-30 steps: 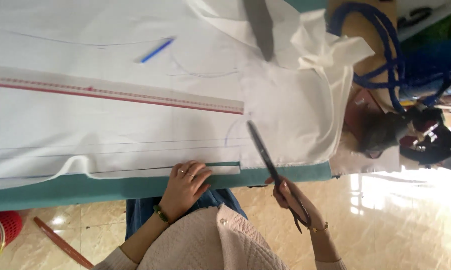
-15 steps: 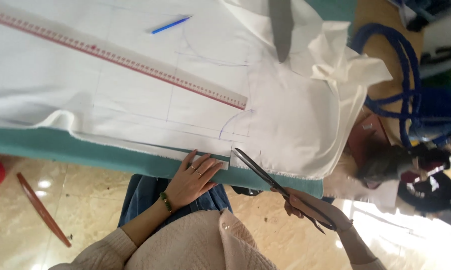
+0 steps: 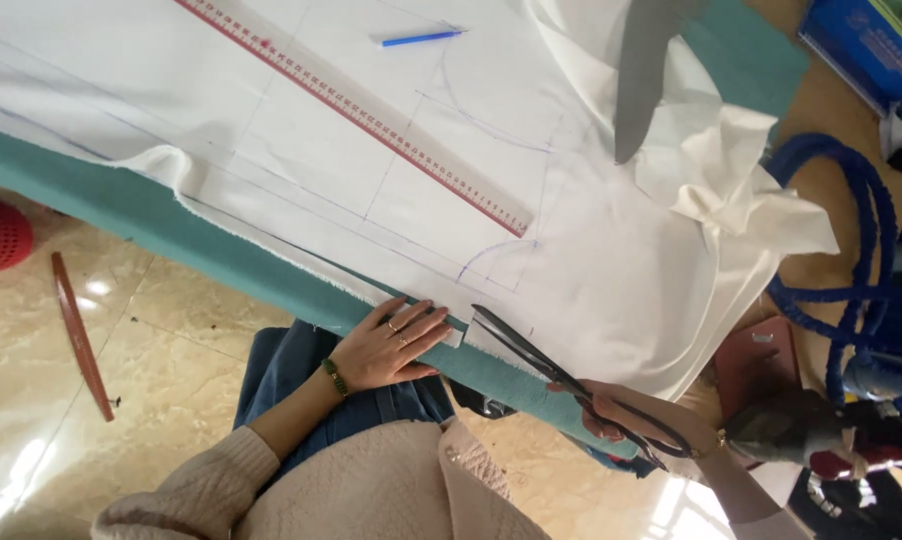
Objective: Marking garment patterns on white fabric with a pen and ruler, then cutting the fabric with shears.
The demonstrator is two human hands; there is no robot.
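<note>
Left hand (image 3: pixel 391 345) lies flat, fingers together, pinning the white fabric (image 3: pixel 591 280) edge at the table (image 3: pixel 121 215) rim. Right hand (image 3: pixel 636 415), at its 4 o'clock, has its grip closed through the handles of the black shears (image 3: pixel 561 375). Since a second ago the blades have come down from above the cloth to its edge, open, at the curved blue chalk line (image 3: pixel 486 255); cutting looks about to begin. Long ruler (image 3: pixel 371 115) and blue pen (image 3: pixel 421 38) lie toward 12 o'clock.
</note>
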